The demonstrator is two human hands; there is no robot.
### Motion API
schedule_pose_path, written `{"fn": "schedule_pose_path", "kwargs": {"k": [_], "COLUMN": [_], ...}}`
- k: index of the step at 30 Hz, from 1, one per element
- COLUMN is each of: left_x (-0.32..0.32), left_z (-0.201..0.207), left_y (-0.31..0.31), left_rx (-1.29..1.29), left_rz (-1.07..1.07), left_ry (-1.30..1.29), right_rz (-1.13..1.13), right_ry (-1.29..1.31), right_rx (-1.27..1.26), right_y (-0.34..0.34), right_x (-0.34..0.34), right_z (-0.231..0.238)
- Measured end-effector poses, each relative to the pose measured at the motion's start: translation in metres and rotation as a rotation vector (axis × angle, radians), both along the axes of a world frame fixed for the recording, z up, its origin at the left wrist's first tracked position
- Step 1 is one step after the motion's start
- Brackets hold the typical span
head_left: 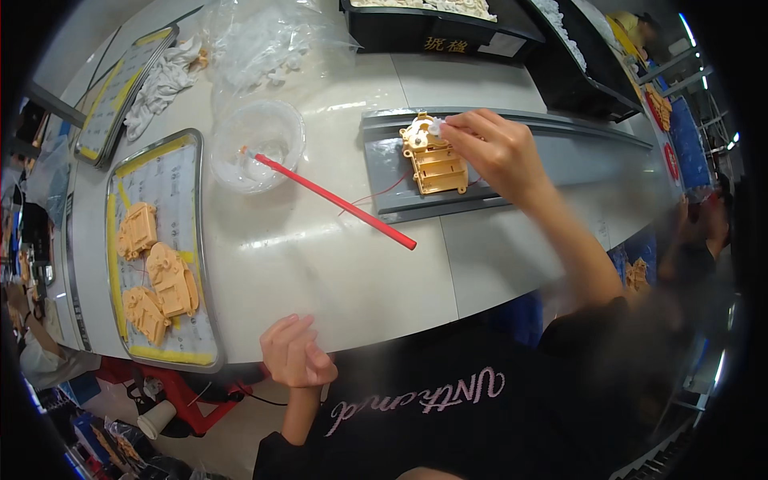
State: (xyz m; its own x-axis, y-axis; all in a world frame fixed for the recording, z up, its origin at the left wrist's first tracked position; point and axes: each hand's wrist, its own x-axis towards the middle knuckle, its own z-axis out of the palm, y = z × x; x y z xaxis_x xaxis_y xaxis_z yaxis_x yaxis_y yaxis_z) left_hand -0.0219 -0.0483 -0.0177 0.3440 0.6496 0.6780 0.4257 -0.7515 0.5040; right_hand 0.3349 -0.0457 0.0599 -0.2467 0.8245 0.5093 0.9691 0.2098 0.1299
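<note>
On a grey channel-shaped fixture (512,160) lies a yellow plastic housing (438,170) with rectangular compartments and thin red wires. My right hand (498,152) reaches over its upper end, thumb and fingers pinched on a small white plastic part (436,127). That part is at the housing's round upper section; whether it touches is too small to tell. At the table's front edge hovers my left hand (294,352), fingers loosely bent and a little apart, with nothing visible in it. A red-handled brush (336,200) rests on the rim of a translucent tub (260,172), its tip inside.
Left of the tub, a metal tray (200,264) carries several yellow housings (170,280). Behind it are a white cloth (164,80) and stacked trays (120,96). Clear plastic bags (272,40) lie at the back. Black bins (436,32) of small parts line the far side.
</note>
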Motion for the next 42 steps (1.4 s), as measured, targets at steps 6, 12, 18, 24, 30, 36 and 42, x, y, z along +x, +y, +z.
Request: {"fn": "schedule_pose_path", "kwargs": {"k": [6,12,18,24,30,36,42], "left_x": [0.001,-0.001,-0.003,-0.001,0.001,0.002,0.003], "left_z": [0.0,0.0,-0.003,-0.003,-0.003,-0.003,-0.002], "left_y": [-0.002,-0.002,-0.002,-0.002,-0.002,-0.002,-0.003], "left_rx": [0.003,-0.005,0.011,0.026,0.03,0.032,0.035], "left_rz": [0.027,0.032,0.04,0.036,0.043,0.067,0.083], "left_ry": [-0.012,-0.012,-0.027,-0.027,-0.034,-0.026,-0.017], "right_rz": [0.011,-0.003,-0.235,-0.251,-0.273,-0.258,-0.268], "right_ry": [-0.044,0.081,0.707,0.662,0.555,0.503,0.471], "right_rx": [-0.131,-0.255,-0.181,-0.115,-0.07,-0.014,-0.011], "right_y": [0.002,-0.01,-0.032,-0.045,-0.046,-0.049,-0.049], "right_x": [0.0,0.001,0.033,0.053,0.061,0.065,0.067], "right_z": [0.003,0.018,0.026,0.004,-0.01,-0.015,-0.013]}}
